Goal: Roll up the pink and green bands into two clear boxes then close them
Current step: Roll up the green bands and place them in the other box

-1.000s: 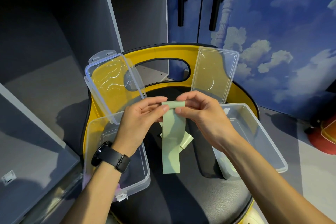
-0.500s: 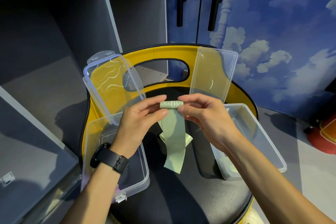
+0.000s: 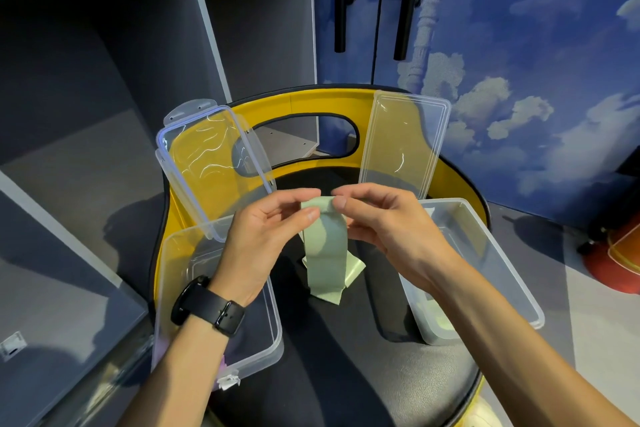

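Note:
A pale green band hangs between my hands above the black chair seat, its top end wound into a small roll. My left hand pinches the roll's left end and my right hand pinches its right end. The band's loose tail folds on the seat. One clear box lies open under my left wrist, its lid raised. A second clear box lies open at the right, its lid leaning on the yellow chair back. A bit of pink shows at the left box's near end; I cannot tell what it is.
The yellow chair back curves behind the boxes. Grey shelving stands to the left, a blue cloud-painted cabinet with black handles behind. A red and orange object sits on the floor at the right.
The rolled top of the green band has grown as my fingers turned it, and the hanging tail has shortened and lifted up the seat.

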